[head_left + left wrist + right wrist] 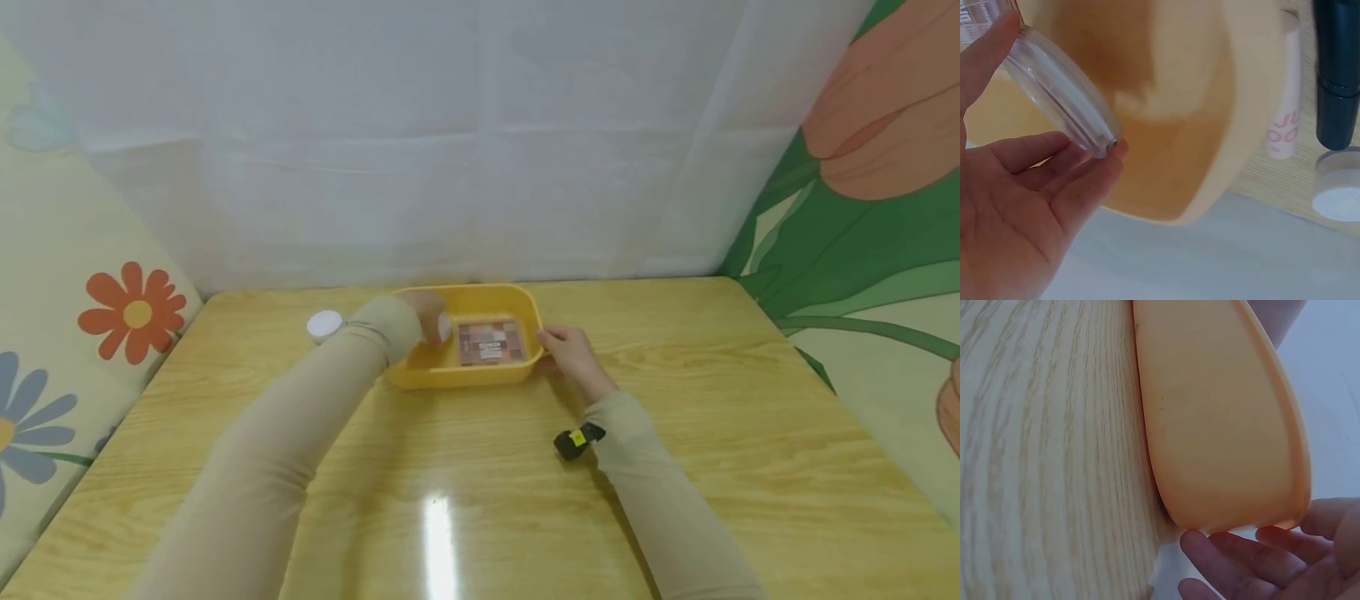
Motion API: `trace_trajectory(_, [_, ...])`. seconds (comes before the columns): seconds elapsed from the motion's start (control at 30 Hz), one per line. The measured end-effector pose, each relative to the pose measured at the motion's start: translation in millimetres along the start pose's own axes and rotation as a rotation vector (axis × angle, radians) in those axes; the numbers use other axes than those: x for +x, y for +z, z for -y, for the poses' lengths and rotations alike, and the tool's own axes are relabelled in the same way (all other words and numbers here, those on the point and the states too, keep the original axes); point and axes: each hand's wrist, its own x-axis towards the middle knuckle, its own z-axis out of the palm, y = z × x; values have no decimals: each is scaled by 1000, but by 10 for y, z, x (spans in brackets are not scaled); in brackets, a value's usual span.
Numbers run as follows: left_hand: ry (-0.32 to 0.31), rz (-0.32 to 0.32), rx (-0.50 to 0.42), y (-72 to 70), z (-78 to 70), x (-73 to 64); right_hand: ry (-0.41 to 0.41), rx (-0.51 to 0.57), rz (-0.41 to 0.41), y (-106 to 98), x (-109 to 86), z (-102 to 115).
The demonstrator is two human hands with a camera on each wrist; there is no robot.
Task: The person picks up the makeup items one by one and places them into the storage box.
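Currently left hand [1019, 200] pinches clear case [1060, 94] at left end of yellow bin [461, 377]; right hand [573, 353] grips other end; checkered box [491, 342] lies inside.

Way between sleeves [671, 492] over table [495, 467] to yellow tub [465, 377]; room above palette [491, 343]; left hand [426, 313] with clear case [1063, 90] blocks left end, right hand [573, 357] blocks right rim; white jar [325, 323] further left, cloth [480, 183] behind
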Motion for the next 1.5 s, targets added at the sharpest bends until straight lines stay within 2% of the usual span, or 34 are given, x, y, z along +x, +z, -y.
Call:
trace_trajectory(0.23, [-21, 5, 65, -52, -76, -231, 20, -17, 9, 69, 11, 27])
trace_trajectory(0.43, [-43, -6, 66, -101, -167, -450, 16, -23, 1, 111, 14, 66])
trace_trajectory(0.6, [-45, -31, 62, -115, -226, -569, 10, 4, 14, 127, 13, 84])
trace_trajectory(0.77, [-49, -6, 51, -29, -118, -393, 5, 10, 19, 128, 26, 92])
trace_trajectory(0.83, [-42, 15, 34, 13, -54, -276, -1, 12, 17, 120, 38, 81])
trace_trajectory(0.9, [-39, 25, 2, 27, -17, -218, -5, 13, 22, 107, 43, 68])
trace_trajectory(0.97, [-17, 29, -33, 26, 11, -171, -5, 25, 25, 96, 45, 53])
trace_trajectory(1.07, [24, 31, -29, 19, 48, -96, -4, 26, 30, 77, 41, 31])
trace_trajectory(1.2, [56, 18, 20, 1, 109, 8, -5, 7, 14, 49, 29, 0])
trace_trajectory(1.23, [71, 3, 22, -12, 115, -11, -3, 4, 9, 43, 26, -6])
trace_trajectory(1.27, [96, -33, 20, 15, 184, 48, -7, 0, 8, 37, 23, -11])
trace_trajectory(1.37, [126, -79, 1, 59, 380, 184, -7, 0, 11, 22, 16, -18])
trace_trajectory(1.47, [115, -83, -45, -34, 425, 57, 1, 3, 19, 10, 14, -15])
trace_trajectory(1.5, [82, -57, -66, -118, 375, -79, 5, 4, 20, 7, 13, -13])
